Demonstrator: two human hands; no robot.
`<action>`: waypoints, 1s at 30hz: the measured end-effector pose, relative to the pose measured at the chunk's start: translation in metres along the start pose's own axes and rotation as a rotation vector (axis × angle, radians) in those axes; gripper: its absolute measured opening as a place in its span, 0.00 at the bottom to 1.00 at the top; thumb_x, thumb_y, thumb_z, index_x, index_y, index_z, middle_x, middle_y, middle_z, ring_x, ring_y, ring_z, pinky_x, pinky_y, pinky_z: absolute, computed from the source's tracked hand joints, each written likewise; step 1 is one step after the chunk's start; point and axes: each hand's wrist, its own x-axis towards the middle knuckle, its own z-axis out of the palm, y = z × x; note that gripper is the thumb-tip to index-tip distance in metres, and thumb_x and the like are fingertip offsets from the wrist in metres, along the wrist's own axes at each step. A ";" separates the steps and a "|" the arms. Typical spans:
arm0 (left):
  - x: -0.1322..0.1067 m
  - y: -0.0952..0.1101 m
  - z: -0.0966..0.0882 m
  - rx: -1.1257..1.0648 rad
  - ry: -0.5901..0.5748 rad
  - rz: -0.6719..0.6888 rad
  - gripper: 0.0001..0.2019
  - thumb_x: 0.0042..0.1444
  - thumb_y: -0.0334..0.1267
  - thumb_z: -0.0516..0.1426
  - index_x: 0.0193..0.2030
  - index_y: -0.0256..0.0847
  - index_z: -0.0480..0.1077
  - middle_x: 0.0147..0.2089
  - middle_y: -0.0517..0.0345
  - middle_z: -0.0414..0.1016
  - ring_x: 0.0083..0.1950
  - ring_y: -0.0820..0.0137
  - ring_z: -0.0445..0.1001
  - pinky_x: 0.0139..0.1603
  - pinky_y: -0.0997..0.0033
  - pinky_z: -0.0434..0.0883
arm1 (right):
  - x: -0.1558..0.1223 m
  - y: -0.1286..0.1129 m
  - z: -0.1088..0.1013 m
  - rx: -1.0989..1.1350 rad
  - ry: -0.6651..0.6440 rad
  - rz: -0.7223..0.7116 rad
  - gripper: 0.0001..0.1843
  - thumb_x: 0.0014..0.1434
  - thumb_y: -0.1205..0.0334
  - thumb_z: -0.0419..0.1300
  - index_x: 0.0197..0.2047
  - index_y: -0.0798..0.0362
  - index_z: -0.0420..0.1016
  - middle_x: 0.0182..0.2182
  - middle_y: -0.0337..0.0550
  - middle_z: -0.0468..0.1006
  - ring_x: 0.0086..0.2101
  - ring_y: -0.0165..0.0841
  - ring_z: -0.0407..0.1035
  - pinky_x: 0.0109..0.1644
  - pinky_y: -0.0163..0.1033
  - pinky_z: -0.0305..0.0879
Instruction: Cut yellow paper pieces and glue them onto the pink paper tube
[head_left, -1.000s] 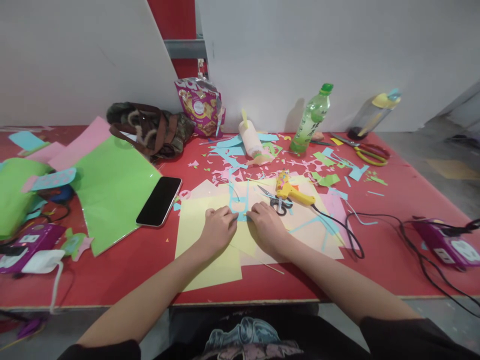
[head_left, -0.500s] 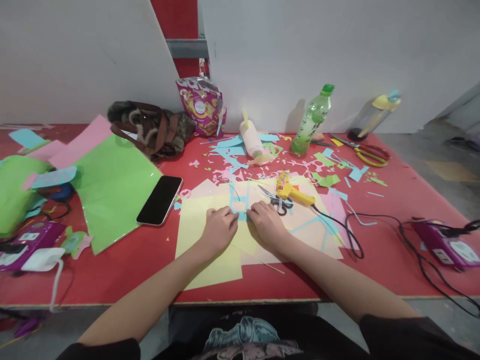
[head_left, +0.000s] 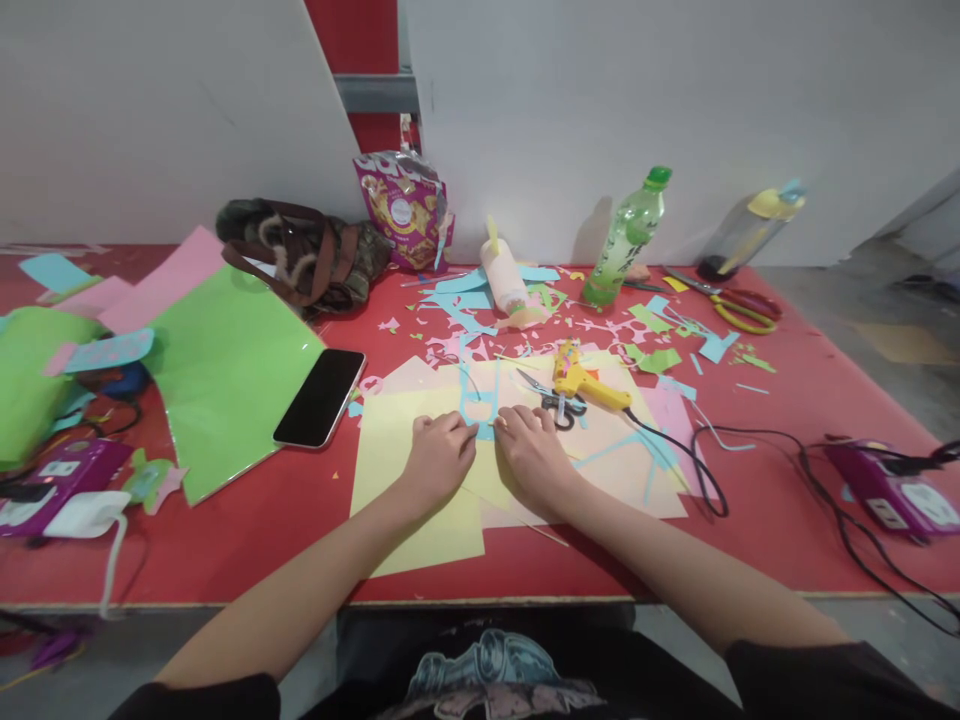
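A light blue cut-paper piece (head_left: 485,431) with narrow strips reaching away from me lies on the yellow paper (head_left: 420,520). My left hand (head_left: 441,455) is closed on its left end, fingers curled and thumb hidden. My right hand (head_left: 531,450) pinches the right end, its fingers bent over the edge. Just beyond my right hand are black-handled scissors (head_left: 564,409), partly beneath a yellow glue gun (head_left: 592,386) whose cord runs off to the right. A pale sheet (head_left: 630,480) spreads beneath my right forearm and the tools.
A phone (head_left: 320,398) lies on green sheets (head_left: 232,370) to the left. Further back stand a snack bag (head_left: 403,212), a paper-wrapped roll (head_left: 503,277) and a green bottle (head_left: 628,240). Paper scraps litter the red table (head_left: 810,400). Purple power strips (head_left: 896,488) sit at both sides.
Both hands stay almost in place on the blue paper. The fingers of my right hand have shifted very slightly; the view has moved a little.
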 end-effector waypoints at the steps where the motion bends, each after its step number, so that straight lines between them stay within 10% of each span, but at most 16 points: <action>1: 0.000 0.000 0.000 0.000 0.004 0.001 0.12 0.57 0.32 0.47 0.37 0.40 0.72 0.33 0.58 0.69 0.36 0.71 0.67 0.41 0.64 0.52 | -0.001 -0.001 -0.001 0.005 -0.003 -0.005 0.13 0.55 0.72 0.48 0.41 0.63 0.68 0.42 0.55 0.68 0.42 0.41 0.57 0.45 0.45 0.49; 30: -0.001 0.000 0.006 0.095 0.086 0.040 0.10 0.56 0.30 0.47 0.37 0.39 0.70 0.34 0.57 0.71 0.38 0.69 0.68 0.41 0.63 0.53 | -0.009 -0.015 -0.001 -0.029 -0.049 0.097 0.14 0.52 0.73 0.48 0.42 0.61 0.67 0.37 0.52 0.69 0.41 0.41 0.57 0.42 0.46 0.49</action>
